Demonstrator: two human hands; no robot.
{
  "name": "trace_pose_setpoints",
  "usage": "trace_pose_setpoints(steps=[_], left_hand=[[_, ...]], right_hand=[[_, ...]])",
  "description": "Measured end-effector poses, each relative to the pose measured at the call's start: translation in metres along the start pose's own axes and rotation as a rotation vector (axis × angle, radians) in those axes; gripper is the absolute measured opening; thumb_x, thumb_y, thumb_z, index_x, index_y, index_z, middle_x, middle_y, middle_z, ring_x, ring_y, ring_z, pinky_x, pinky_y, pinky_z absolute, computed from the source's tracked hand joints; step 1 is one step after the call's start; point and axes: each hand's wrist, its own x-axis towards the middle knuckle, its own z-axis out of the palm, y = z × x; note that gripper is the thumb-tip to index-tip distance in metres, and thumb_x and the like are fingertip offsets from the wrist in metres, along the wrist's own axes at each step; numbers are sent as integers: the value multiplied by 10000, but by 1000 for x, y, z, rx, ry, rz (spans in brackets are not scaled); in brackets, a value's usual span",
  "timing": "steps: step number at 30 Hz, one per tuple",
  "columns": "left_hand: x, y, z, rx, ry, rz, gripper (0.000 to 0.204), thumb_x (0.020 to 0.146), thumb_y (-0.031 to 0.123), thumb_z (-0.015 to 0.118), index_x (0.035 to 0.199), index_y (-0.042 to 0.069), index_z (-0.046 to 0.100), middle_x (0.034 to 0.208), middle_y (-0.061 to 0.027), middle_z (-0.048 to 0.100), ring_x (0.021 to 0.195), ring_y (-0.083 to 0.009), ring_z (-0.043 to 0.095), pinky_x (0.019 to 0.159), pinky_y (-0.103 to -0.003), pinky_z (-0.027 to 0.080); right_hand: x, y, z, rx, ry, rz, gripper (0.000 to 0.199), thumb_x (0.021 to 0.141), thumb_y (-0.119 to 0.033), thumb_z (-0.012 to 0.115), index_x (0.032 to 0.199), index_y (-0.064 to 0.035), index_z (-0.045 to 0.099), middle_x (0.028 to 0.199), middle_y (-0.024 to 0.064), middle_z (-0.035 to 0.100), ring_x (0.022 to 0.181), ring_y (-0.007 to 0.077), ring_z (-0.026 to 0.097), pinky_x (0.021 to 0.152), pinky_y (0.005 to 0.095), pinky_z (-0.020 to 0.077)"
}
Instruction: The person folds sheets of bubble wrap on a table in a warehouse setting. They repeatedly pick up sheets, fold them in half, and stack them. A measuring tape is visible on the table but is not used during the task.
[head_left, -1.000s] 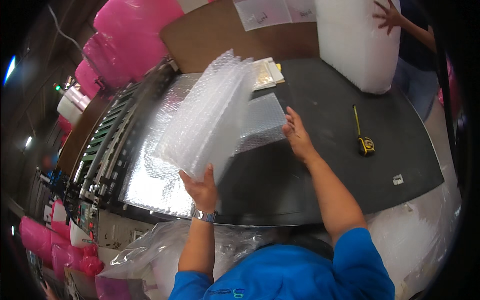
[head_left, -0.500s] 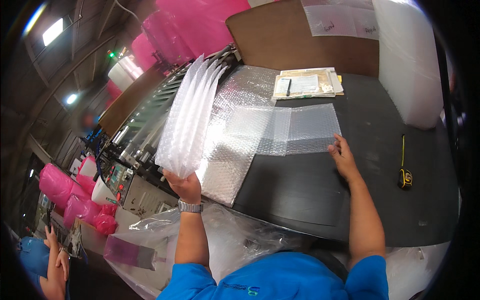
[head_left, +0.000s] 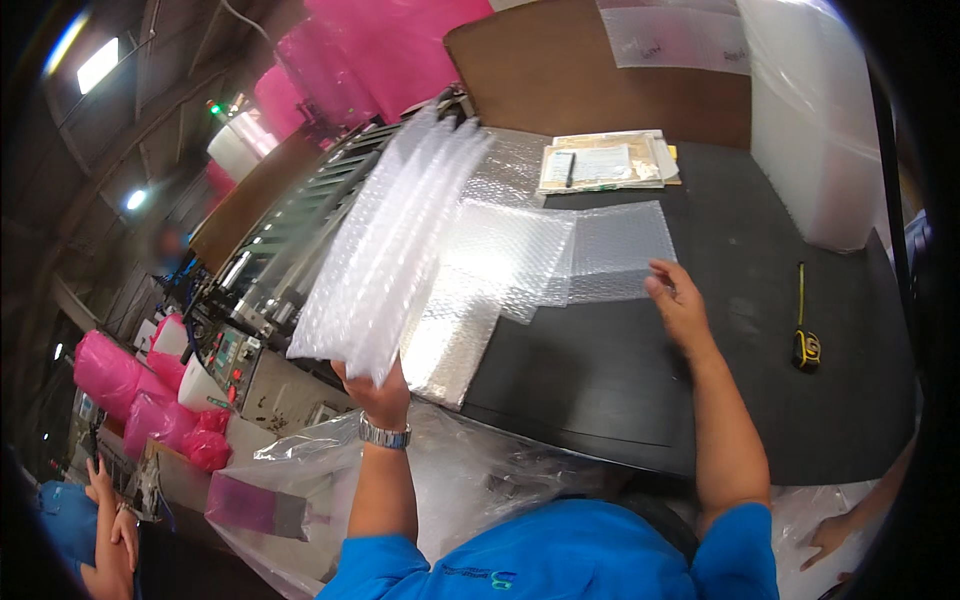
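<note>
My left hand [head_left: 380, 395], with a metal watch at its wrist, grips the lower end of several clear bubble wrap sheets [head_left: 385, 250]. They stand up from the hand and lean to the right, their far ends fanned apart. My right hand [head_left: 682, 308] is over the black table, fingers apart and holding nothing, close to the right edge of a flat bubble wrap sheet [head_left: 625, 248]. Another bubble wrap sheet [head_left: 515, 250] overlaps it on the left, its near corner askew. Beneath lies a longer strip of bubble wrap [head_left: 450, 350], partly hidden by the held sheets.
Papers with a pen [head_left: 600, 163] lie at the back of the black table [head_left: 760, 400]. A yellow-black tape measure [head_left: 806, 350] is on the right, below a tall wrapped foam stack [head_left: 815, 140]. A roller machine [head_left: 300, 250] stands left. Other people's hands [head_left: 828, 540] show at both lower sides.
The held sheets have tipped to the right and spread. One sheet on the table now lies at a slant. My right hand has shifted slightly left. Another person's arm has appeared at lower right.
</note>
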Motion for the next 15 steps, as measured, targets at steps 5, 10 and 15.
trace_pose_setpoints(steps=[5, 10, 15], left_hand=[[-38, 33, 4, -271, -117, -154, 201, 763, -2, 592, 959, -46, 582, 931, -124, 610, 841, -192, 570, 762, -314, 444], [-56, 43, 15, -377, -289, -313, 171, 768, 0, 579, 936, -21, 607, 903, -112, 623, 816, -189, 582, 733, -318, 455], [-66, 30, 10, -184, -307, 6, 153, 744, 48, 610, 890, 1, 620, 852, -126, 630, 772, -241, 605, 698, -336, 469]], right_hand=[[10, -131, 0, 52, 46, -559, 149, 753, -95, 615, 892, -42, 610, 895, 94, 586, 861, 224, 557, 769, 300, 423], [33, -183, -9, -277, -251, -829, 99, 702, -81, 636, 789, -57, 597, 789, 87, 575, 781, 273, 545, 700, 353, 430], [33, -185, 6, -505, -466, -832, 89, 688, -60, 617, 761, -60, 566, 764, 87, 569, 765, 295, 551, 678, 376, 430]])
